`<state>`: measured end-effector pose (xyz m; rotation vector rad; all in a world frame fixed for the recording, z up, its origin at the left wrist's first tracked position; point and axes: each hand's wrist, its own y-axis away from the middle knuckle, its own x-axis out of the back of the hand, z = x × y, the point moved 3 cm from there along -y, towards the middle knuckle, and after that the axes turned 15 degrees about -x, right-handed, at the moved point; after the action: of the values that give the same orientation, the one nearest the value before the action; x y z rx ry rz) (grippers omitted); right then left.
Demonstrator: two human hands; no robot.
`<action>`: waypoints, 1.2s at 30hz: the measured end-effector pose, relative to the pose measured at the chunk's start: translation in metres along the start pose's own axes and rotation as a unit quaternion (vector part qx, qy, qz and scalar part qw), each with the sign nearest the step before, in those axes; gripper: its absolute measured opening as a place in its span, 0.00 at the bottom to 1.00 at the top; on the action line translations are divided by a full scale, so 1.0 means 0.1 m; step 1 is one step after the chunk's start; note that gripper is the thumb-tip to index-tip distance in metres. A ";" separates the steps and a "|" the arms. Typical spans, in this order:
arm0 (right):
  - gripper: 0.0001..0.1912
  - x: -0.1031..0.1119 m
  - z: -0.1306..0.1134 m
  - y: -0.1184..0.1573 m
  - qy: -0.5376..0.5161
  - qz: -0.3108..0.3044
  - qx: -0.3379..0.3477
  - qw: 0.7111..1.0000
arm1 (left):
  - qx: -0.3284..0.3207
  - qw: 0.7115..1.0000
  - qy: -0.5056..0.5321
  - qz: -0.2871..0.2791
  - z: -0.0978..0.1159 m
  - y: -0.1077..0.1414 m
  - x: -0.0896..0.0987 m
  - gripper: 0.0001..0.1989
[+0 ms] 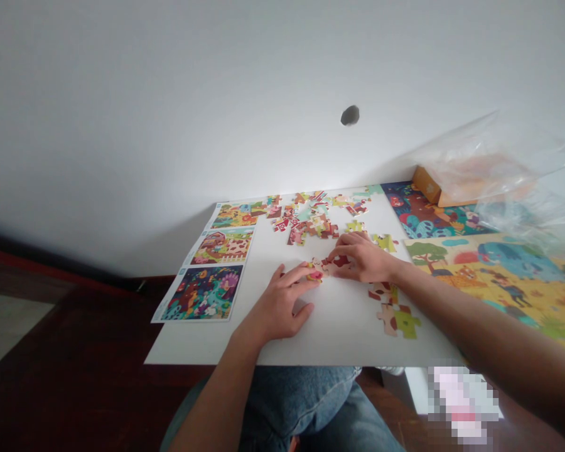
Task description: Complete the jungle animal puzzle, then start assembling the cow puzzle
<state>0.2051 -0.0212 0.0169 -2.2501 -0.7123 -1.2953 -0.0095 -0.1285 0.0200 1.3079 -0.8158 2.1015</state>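
Note:
On the white board, my left hand [282, 304] has its fingers apart, the fingertips resting on a pink and yellow puzzle piece [316, 275]. My right hand [360, 258] is closed in a pinch at a brown and cream puzzle piece [339, 262], right beside the first one. The two pieces lie close together; fingers partly cover both. Near my right wrist are brown-spotted pieces [381, 291], and below them a joined cream and green group [398, 321]. Many loose pieces [311, 216] are spread along the back of the board.
A sheet with three small pictures [222, 246] lies at the left. At the right are a dark animal puzzle [419, 216], a yellow animal puzzle [494, 276], an orange box [426, 184] and a clear plastic bag [513, 163]. A wall with a hole [349, 115] rises behind.

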 end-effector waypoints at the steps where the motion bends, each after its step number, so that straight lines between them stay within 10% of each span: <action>1: 0.16 0.00 0.01 0.00 -0.003 -0.001 0.002 1.000 | 0.000 1.000 0.000 0.001 0.00 0.00 0.00 0.23; 31: 0.12 -0.05 -0.03 -0.02 -0.021 0.004 0.060 0.998 | -0.006 0.997 -0.062 0.036 0.14 -0.15 -0.14 0.18; 36: 0.13 0.07 0.01 -0.02 -0.024 0.098 0.023 0.995 | -0.003 0.998 -0.055 0.039 0.13 -0.14 -0.11 0.18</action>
<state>0.2076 -0.0174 0.0228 -2.2567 -0.5164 -1.1238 0.0128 -0.1297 0.0173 1.4203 -0.9337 2.0990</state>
